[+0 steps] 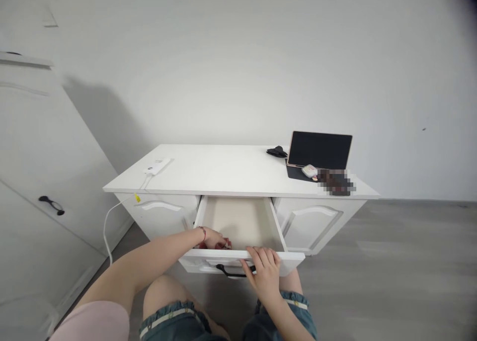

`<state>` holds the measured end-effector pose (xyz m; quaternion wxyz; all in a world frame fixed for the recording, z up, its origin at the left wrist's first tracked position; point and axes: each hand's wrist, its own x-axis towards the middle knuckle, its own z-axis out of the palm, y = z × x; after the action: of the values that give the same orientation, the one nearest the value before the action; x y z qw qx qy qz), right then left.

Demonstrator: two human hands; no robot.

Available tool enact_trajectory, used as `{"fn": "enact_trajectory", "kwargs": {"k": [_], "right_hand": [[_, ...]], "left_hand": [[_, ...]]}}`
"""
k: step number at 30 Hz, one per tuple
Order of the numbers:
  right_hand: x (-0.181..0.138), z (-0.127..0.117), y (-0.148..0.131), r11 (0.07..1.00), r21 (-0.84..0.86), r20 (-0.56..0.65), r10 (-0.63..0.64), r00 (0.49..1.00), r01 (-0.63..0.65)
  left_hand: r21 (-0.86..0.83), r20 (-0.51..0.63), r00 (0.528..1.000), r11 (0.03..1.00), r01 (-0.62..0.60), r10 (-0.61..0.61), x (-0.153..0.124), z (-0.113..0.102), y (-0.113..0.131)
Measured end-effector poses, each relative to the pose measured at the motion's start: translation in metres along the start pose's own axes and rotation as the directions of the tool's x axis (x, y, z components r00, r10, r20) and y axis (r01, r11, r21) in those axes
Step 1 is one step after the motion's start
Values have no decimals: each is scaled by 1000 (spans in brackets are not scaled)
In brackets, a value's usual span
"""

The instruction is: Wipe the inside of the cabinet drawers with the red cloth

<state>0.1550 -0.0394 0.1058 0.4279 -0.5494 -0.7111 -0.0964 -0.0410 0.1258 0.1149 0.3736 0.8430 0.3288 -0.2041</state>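
Observation:
A white drawer (246, 216) is pulled out from the middle of the white desk (216, 167). My left hand (214, 238) reaches inside its front left corner, fingers closed around a red patterned item (226, 243), perhaps cloth; most of it is hidden by the hand and the drawer front. My right hand (264, 269) rests over the top edge of the drawer front, fingers curled onto the rim and thumb on the outer face. Just left of that hand is the black drawer handle (231, 271), partly covered by it.
On the desk stand a tablet (319, 150) on a black cover, a small pale case (309, 171), a black object (277, 152) and a white power strip (158, 166). Its white cable (106, 231) hangs at the left. A white cabinet (44, 147) stands left; my knees are under the drawer.

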Motion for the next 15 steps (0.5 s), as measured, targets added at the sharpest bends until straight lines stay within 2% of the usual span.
{"fn": "enact_trajectory", "kwargs": {"k": [5,10,12,13,14,15], "right_hand": [[2,-4,-2,1000,-18,12,-7,1000,7],[7,-20,0,998,11,131,-57,990,57],[9,-30,6,994,48,184,-105,977,98],[9,-35,10,991,66,194,-125,973,114],[9,-40,15,990,73,188,-130,973,119],[8,-44,22,991,67,172,-125,977,115]], "left_hand": [[-188,-6,1000,982,-17,16,-16,-1,10],[-296,-95,995,954,-40,12,-48,-22,21],[-326,-196,981,944,-61,-4,-73,-33,30],[-332,-299,954,940,-83,-21,-88,-36,35],[-316,-415,910,942,-117,-27,-104,-38,41],[-290,-534,845,946,-143,-36,-121,-36,47]]}}
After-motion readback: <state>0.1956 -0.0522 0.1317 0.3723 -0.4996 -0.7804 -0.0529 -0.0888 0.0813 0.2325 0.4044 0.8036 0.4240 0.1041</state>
